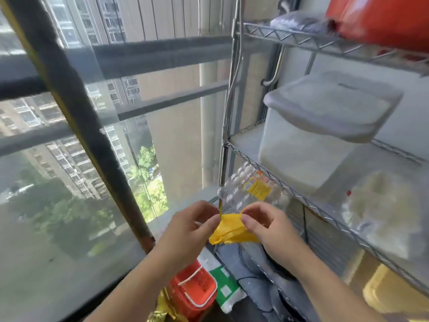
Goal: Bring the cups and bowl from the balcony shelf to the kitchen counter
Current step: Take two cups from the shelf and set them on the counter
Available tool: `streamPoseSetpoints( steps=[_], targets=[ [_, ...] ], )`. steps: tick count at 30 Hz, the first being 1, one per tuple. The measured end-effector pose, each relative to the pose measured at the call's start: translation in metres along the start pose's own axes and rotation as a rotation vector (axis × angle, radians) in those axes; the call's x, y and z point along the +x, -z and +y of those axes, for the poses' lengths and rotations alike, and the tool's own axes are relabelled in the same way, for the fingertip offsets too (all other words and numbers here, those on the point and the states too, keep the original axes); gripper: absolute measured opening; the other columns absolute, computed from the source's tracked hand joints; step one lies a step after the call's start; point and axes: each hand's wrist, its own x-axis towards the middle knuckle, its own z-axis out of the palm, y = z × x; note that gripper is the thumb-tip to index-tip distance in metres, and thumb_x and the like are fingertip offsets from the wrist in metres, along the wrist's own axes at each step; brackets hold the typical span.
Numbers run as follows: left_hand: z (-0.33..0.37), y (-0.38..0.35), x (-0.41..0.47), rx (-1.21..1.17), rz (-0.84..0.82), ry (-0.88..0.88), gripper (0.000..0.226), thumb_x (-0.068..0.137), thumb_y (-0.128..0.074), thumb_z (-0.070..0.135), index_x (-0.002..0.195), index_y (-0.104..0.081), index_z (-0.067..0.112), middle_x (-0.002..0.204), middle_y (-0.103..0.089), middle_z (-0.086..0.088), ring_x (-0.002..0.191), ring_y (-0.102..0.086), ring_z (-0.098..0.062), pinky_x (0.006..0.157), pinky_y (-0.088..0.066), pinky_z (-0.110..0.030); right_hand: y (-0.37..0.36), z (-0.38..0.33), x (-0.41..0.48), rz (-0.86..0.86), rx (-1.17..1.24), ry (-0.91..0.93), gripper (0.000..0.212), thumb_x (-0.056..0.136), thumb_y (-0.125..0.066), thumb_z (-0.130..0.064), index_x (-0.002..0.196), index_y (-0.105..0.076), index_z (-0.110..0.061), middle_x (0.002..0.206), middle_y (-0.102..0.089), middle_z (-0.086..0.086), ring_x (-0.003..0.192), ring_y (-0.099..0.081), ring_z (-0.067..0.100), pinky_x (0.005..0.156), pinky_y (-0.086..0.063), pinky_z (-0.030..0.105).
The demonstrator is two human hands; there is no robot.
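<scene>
Hands near wire shelf [301,196]: left grip [192,225] and right grip [264,225] both pinched on yellow bag [232,231], just beside egg carton [250,189].

A thin, crinkled yellow plastic bag [232,231] hangs beside the bright metal wire shelf rack [290,189], which holds a clear glossy plastic egg carton [243,189] and a frosted matt plastic container [301,154].

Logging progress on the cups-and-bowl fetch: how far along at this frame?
Done: nothing visibly; no cup or bowl shows anywhere in view. In hand: left hand and right hand both pinch a yellow plastic bag beside the wire shelf on the balcony. Left: finding the cups and bowl and carrying them to the counter.
</scene>
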Motion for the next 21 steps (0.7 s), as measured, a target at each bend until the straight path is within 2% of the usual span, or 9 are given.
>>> streamPoseSetpoints(
  steps=[3,7,10,13,15,18,21],
  targets=[
    [0.037,0.017,0.026,-0.025,0.023,-0.174,0.006,0.090,-0.064,0.027,0.090,-0.067,0.032,0.090,-0.069,0.021,0.074,-0.064,-0.001,0.064,-0.050,-0.013,0.023,-0.046,0.008,0.110,-0.048,0.121,0.020,0.076,-0.066,-0.048,0.092,-0.069,-0.036,0.085,-0.073,-0.008,0.072,-0.065,0.003,0.066,-0.051,0.014],
    [0.088,0.042,0.060,-0.074,0.025,-0.378,0.007,0.085,-0.063,0.037,0.091,-0.066,0.033,0.085,-0.070,0.015,0.058,-0.057,-0.002,0.057,-0.044,-0.012,0.053,-0.109,0.013,0.256,-0.085,0.264,0.028,0.070,-0.067,-0.055,0.093,-0.068,-0.039,0.087,-0.074,-0.010,0.071,-0.066,0.006,0.067,-0.053,0.017],
    [0.126,0.060,0.086,-0.085,0.049,-0.522,0.017,0.080,-0.060,0.045,0.094,-0.064,0.037,0.086,-0.070,0.011,0.070,-0.064,-0.010,0.065,-0.052,-0.021,0.073,-0.156,0.015,0.320,-0.135,0.400,0.027,0.071,-0.068,-0.051,0.095,-0.067,-0.040,0.087,-0.073,-0.015,0.069,-0.064,-0.001,0.065,-0.050,0.012],
    [0.165,0.078,0.114,-0.083,0.069,-0.650,0.008,0.084,-0.067,0.032,0.091,-0.066,0.034,0.086,-0.070,0.008,0.079,-0.065,-0.010,0.066,-0.048,-0.012,0.094,-0.202,0.016,0.384,-0.223,0.510,0.027,0.071,-0.067,-0.052,0.097,-0.066,-0.044,0.090,-0.072,-0.015,0.071,-0.064,-0.001,0.064,-0.050,0.012],
    [0.195,0.090,0.129,-0.087,0.086,-0.722,0.008,0.085,-0.069,0.026,0.090,-0.067,0.031,0.085,-0.070,0.006,0.077,-0.066,-0.010,0.062,-0.047,-0.010,0.109,-0.229,0.016,0.445,-0.283,0.567,0.029,0.072,-0.067,-0.054,0.099,-0.065,-0.044,0.091,-0.072,-0.014,0.076,-0.067,0.002,0.066,-0.051,0.014],
    [0.238,0.108,0.146,-0.081,0.103,-0.823,0.014,0.080,-0.065,0.039,0.093,-0.067,0.031,0.084,-0.070,0.009,0.075,-0.067,-0.005,0.062,-0.049,-0.009,0.131,-0.264,0.017,0.529,-0.386,0.645,0.030,0.076,-0.071,-0.049,0.102,-0.065,-0.036,0.092,-0.072,-0.011,0.081,-0.068,0.009,0.068,-0.051,0.015],
    [0.274,0.121,0.164,-0.040,0.115,-0.921,0.020,0.080,-0.062,0.045,0.097,-0.065,0.034,0.088,-0.069,0.014,0.084,-0.065,0.001,0.072,-0.052,-0.013,0.153,-0.295,0.016,0.589,-0.477,0.676,0.030,0.078,-0.070,-0.051,0.102,-0.065,-0.035,0.095,-0.070,-0.013,0.084,-0.068,0.009,0.069,-0.051,0.014]
  ],
)
